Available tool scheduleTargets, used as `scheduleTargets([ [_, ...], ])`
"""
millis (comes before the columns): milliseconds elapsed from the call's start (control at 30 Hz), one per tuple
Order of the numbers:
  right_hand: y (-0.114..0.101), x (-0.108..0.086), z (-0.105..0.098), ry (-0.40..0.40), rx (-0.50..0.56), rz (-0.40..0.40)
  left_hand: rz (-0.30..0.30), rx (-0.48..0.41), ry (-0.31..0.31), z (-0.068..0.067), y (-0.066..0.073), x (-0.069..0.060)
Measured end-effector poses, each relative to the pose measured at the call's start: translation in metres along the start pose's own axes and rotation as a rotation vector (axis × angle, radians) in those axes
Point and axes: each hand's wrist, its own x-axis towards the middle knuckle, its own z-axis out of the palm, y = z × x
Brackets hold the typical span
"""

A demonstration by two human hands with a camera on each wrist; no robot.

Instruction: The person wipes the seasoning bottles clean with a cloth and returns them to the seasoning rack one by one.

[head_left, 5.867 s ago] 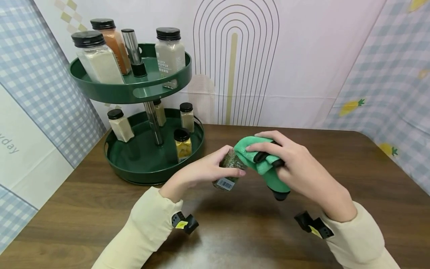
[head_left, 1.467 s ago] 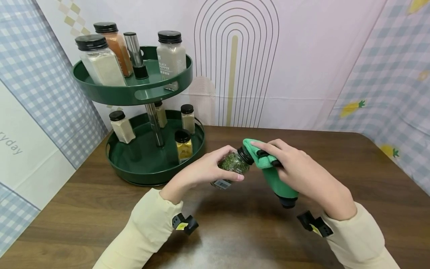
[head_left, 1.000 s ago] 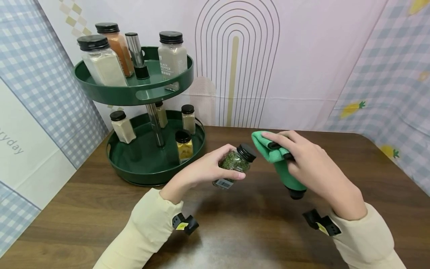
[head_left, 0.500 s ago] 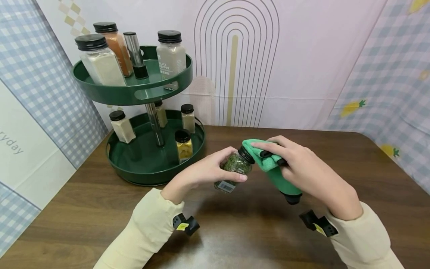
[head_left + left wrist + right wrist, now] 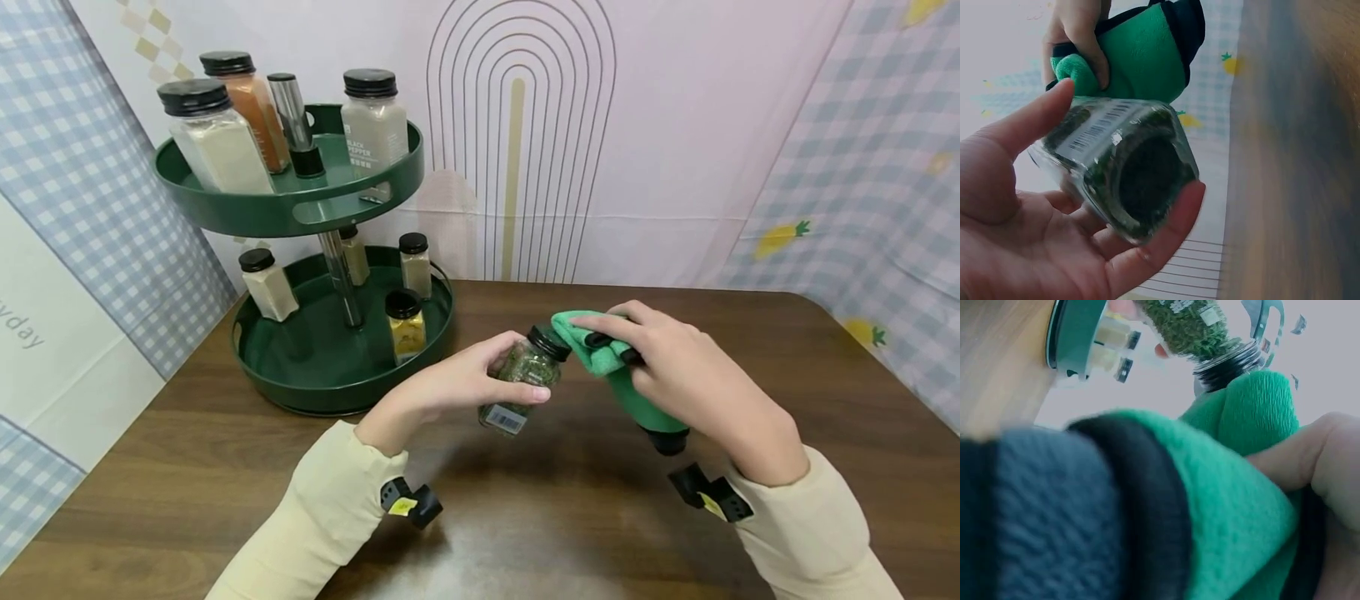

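In the head view my left hand (image 5: 465, 379) grips a clear glass spice jar (image 5: 528, 375) of green dried herbs, tilted with its black lid (image 5: 550, 342) up and to the right. A barcode label (image 5: 1100, 133) and the jar's square base show in the left wrist view. My right hand (image 5: 675, 367) pinches a folded green cloth (image 5: 596, 350) with black edging. Seen from the right wrist, the cloth (image 5: 1260, 419) lies against the side of the black lid (image 5: 1229, 365). A loose end of the cloth hangs below my right hand.
At the left stands a two-tier green turntable rack (image 5: 337, 392). Large jars, among them a black pepper jar (image 5: 375, 137), stand on its upper tray; several small jars, one a yellow jar (image 5: 406, 325), are on the lower. The brown wooden table (image 5: 525, 517) lies beneath both hands.
The cloth was over the lid at first, then slid off to the right, came back onto it, and has now shifted slightly right. The jar stays in my left hand, almost in place.
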Motion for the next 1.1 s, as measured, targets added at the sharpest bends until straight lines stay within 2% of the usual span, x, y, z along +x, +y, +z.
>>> scheduleTargets([
  [100, -0.001, -0.002, -0.004, 0.098, 0.001, -0.004, -0.01, -0.066, -0.006, -0.001, 0.001, 0.0],
  [167, -0.002, -0.002, -0.005, 0.156, 0.044, -0.044, -0.018, -0.107, -0.007, -0.002, 0.001, 0.0],
  [233, -0.004, -0.002, -0.004, 0.175, 0.103, -0.098, -0.028, -0.122, -0.008, -0.003, 0.002, 0.0],
  [367, -0.008, 0.0, 0.001, 0.154, 0.15, -0.15, -0.041, -0.146, -0.008, -0.004, 0.002, 0.001],
  [600, -0.007, 0.001, 0.006, 0.148, 0.103, -0.122, -0.006, -0.208, -0.037, -0.002, 0.0, 0.002],
  [800, -0.007, 0.001, 0.007, 0.127, 0.094, -0.125, -0.044, -0.261, 0.042, 0.001, -0.001, 0.004],
  [933, -0.007, 0.001, 0.007, 0.111, 0.09, -0.118, -0.078, -0.263, 0.1, 0.002, -0.002, 0.005],
  [1100, -0.008, 0.0, 0.007, 0.086, 0.094, -0.115, -0.083, -0.246, 0.118, 0.002, -0.003, 0.005],
])
